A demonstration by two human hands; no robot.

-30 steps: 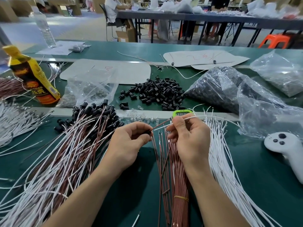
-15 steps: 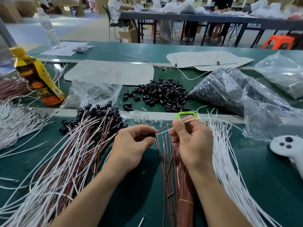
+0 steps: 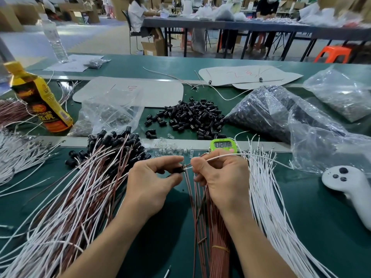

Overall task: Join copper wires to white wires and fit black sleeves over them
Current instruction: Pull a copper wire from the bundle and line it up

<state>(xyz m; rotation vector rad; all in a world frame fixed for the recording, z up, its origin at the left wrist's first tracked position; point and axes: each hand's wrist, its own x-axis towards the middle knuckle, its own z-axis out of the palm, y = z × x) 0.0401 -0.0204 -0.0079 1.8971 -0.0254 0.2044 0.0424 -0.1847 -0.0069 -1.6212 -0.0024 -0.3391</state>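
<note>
Your left hand (image 3: 154,178) pinches one black sleeve (image 3: 177,169) between thumb and forefinger, its mouth turned toward three o'clock. Your right hand (image 3: 220,177) pinches a white wire (image 3: 230,154) and a copper wire (image 3: 187,165) together, their ends right at that mouth; the hands are close but not touching. I read this as the sleeving step: the pair is being fed into the sleeve (how far in I cannot tell, the tips are too small).

The next move likely calls for both ends kept side by side and pushed straight toward nine o'clock, with the sleeve held firm.

Spare stock lies near: the copper bundle (image 3: 218,247) at six o'clock, the white wires (image 3: 267,197) at four, and the loose sleeves (image 3: 190,119) at twelve.
</note>
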